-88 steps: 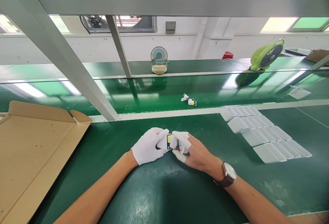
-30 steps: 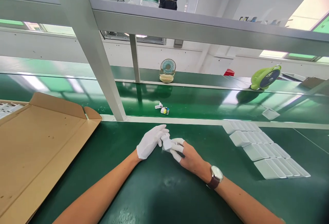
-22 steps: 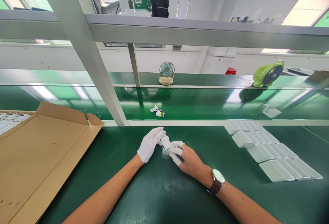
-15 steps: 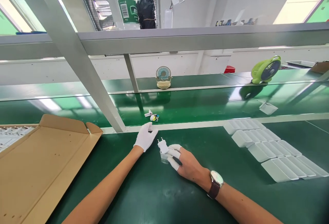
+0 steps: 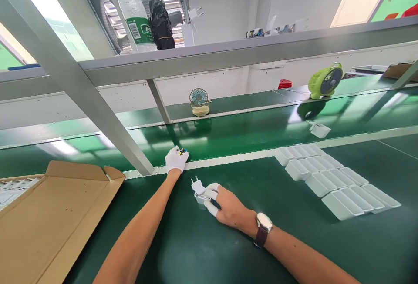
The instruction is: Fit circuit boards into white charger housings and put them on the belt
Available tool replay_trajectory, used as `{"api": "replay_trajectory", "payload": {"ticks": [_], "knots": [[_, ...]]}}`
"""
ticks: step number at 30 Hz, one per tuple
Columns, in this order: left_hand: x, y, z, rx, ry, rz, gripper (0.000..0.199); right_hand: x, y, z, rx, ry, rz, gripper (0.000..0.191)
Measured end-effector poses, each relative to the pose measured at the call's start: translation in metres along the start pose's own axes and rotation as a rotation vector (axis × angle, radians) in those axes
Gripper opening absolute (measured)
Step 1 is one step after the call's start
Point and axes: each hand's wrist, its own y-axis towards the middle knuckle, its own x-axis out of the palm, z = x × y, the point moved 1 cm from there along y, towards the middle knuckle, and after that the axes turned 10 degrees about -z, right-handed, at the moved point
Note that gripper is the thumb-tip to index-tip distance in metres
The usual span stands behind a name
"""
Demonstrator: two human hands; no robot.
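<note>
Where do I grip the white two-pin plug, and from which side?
I'd take the white two-pin plug by its block-shaped body, coming from the right, where the right hand has its fingers: its two pins stick out at the far end, and the white casing lies underneath.

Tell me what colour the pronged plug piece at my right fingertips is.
The plug piece is white, seen best in the head view.

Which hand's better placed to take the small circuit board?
Likely the left hand: it's right at the small circuit board, though whether it grips it is unclear. The right hand is farther from it and occupied, holding the white two-pin plug casing.
</note>
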Motion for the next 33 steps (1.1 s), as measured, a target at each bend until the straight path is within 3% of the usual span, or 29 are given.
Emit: {"api": "replay_trajectory", "payload": {"ticks": [3,7,13,17,23,28,31,33], "knots": [[-0.002,-0.023,0.005,0.068,-0.009,0.023,0.03,0.0,0.0,0.001,0.033,0.172,0.045,0.03],[-0.003,-0.073,0.004,0.146,-0.011,-0.007,0.044,-0.006,0.004,0.007,0.121,0.428,0.188,0.039],[-0.015,-0.153,-0.008,0.256,0.022,-0.189,0.063,-0.021,0.008,0.017,0.256,0.879,0.31,0.036],[-0.03,-0.184,-0.003,0.339,0.043,-0.325,0.071,-0.025,0.008,0.019,0.318,1.069,0.348,0.039],[-0.056,-0.191,0.027,0.417,0.247,-0.245,0.028,-0.024,0.008,0.028,0.369,1.19,0.374,0.033],[-0.053,-0.184,0.04,0.411,0.084,-0.197,0.033,-0.025,0.007,0.027,0.348,1.138,0.356,0.035],[-0.046,-0.176,0.046,0.309,-0.038,-0.286,0.052,-0.023,0.007,0.019,0.296,1.032,0.333,0.037],[-0.044,-0.17,0.051,0.291,-0.079,-0.39,0.055,-0.021,0.007,0.011,0.246,0.932,0.312,0.037]]}}
